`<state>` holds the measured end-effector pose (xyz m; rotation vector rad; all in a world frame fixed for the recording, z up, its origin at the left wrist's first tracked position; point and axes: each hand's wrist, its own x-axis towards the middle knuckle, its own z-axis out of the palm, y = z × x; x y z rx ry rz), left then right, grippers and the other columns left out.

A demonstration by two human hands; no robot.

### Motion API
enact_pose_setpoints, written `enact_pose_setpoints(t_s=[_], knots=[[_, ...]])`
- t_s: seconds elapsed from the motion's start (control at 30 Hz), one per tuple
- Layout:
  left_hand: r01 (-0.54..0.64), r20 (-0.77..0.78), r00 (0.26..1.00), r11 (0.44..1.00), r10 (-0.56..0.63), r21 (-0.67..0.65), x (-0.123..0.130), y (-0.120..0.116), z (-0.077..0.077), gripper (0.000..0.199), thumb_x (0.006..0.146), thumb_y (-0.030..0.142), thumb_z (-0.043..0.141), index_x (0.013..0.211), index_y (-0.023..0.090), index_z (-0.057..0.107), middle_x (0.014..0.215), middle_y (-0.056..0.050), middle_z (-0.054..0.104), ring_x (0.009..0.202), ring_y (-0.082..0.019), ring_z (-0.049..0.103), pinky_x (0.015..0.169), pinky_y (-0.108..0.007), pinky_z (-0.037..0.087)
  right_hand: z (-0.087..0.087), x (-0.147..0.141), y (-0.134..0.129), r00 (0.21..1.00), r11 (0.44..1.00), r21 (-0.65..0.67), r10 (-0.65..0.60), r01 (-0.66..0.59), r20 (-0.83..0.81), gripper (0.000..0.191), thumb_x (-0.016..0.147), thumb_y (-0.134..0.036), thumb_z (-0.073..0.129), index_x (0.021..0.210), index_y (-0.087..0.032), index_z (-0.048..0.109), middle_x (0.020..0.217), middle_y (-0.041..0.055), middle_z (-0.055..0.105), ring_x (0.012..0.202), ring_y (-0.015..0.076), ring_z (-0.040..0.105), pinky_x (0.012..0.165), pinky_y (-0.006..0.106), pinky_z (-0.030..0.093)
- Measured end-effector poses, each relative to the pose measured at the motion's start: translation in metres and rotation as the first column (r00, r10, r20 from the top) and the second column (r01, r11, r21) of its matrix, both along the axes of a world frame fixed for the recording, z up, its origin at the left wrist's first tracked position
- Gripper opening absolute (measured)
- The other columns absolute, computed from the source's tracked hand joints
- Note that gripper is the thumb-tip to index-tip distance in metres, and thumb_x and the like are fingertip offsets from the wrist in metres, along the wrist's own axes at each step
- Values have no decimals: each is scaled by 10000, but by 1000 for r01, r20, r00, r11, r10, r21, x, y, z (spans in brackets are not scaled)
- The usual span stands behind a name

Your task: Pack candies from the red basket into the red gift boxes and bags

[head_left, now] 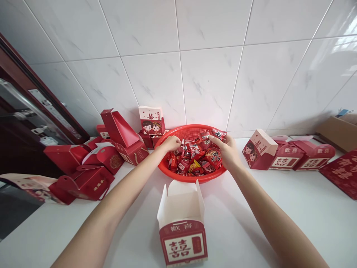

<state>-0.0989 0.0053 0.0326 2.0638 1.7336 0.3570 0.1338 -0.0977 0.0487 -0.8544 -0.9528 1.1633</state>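
A red plastic basket (192, 179) against the tiled wall holds many small wrapped candies (195, 150), mostly in red packets. Over its left part is my left hand (170, 143), fingers curled closed near the candies; what they grip, if anything, I cannot make out. My right hand (227, 149) is at the basket's right rim, thumb and fingers closed on a red candy packet (217, 133). In front of the basket, between my forearms, stands an open red and white paper gift box (182, 240) with its flaps up; its visible inside is bare white.
Several red gift boxes (89, 178) crowd the left side, some with lids up. A small box (152, 121) stands upright behind. Closed boxes (284, 154) line up at right, near a red bag (341, 173) and a brown carton (338, 130).
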Motion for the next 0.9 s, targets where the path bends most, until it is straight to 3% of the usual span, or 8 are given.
enact_pose_setpoints(t_s=[0.1,0.27,0.37,0.5,0.73,0.9], knots=[[-9,-54,999,1000,9,15,2,1,-3,36,638,194,662,602,194,660,646,-4,656,710,-184,590,643,-265,406,0,0,0,1000,1000,-3,-9,9,-2,388,605,-435,895,847,-232,670,859,30,773,862,277,742,740,402,608],[-6,-89,996,999,9,33,5,3,-3,150,687,245,671,556,188,624,566,1,595,669,-174,579,624,-258,403,0,0,0,1000,1000,-1,-13,13,10,381,613,-441,891,846,-233,673,845,29,772,834,274,741,712,395,609],[5,-68,998,996,1,90,9,1,1,106,731,232,620,682,188,702,737,-25,717,785,-188,636,693,-246,448,-1,0,1,1000,1000,4,-21,21,-3,373,621,-436,886,856,-235,677,849,24,773,823,266,742,716,393,609],[91,-29,996,988,-88,122,19,-7,8,223,770,217,560,859,198,764,976,-31,781,902,-183,673,798,-229,480,-3,0,3,999,999,17,-38,38,-22,352,644,-430,873,864,-238,678,840,15,769,814,256,742,763,402,606],[231,-81,970,973,-231,-13,20,-22,24,160,685,212,586,655,191,742,722,-19,742,720,-184,648,691,-252,467,-1,-1,1,999,998,47,-41,42,-23,312,649,-403,867,832,-230,682,822,13,767,770,229,721,735,368,594],[171,-227,945,949,-234,-265,15,-33,34,131,555,149,682,661,205,735,724,-20,742,706,-203,670,621,-240,474,1,-1,0,999,999,42,-27,29,-41,305,653,-392,866,847,-234,692,828,13,767,776,230,722,755,375,596]])
